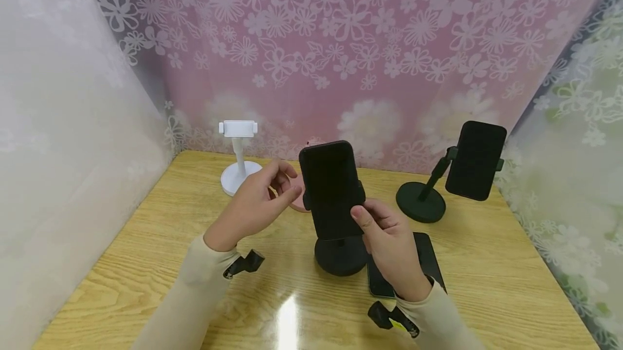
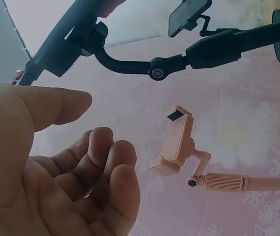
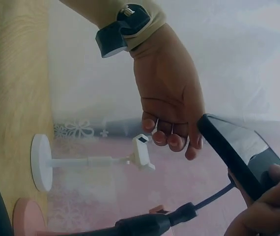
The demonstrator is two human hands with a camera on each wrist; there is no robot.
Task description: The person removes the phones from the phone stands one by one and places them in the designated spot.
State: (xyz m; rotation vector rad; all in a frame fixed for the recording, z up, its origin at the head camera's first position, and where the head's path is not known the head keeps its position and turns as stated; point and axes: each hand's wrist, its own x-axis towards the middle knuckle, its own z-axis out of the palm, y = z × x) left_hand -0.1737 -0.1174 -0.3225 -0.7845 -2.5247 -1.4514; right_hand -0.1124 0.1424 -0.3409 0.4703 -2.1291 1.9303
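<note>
A black smartphone (image 1: 331,187) sits upright, leaning back slightly, in the clamp of a black phone stand (image 1: 340,261) at mid-table. My right hand (image 1: 393,244) pinches its lower right edge, thumb on the screen and fingers behind. Left of the phone hovers my left hand (image 1: 255,204), fingers loosely curled and holding nothing; the left wrist view shows a gap between that thumb and the fingertips (image 2: 123,152). The stand's bent arm and joint (image 2: 157,69) show behind the phone there. In the right wrist view, the phone (image 3: 238,157) appears edge-on with my right fingers at its end.
A white phone stand (image 1: 238,171) with a bare clamp stands back left. Behind my left hand is a pink stand (image 2: 177,140). At right, another black stand (image 1: 421,204) holds a phone (image 1: 476,160). A dark phone (image 1: 429,255) lies flat, partly under my right hand.
</note>
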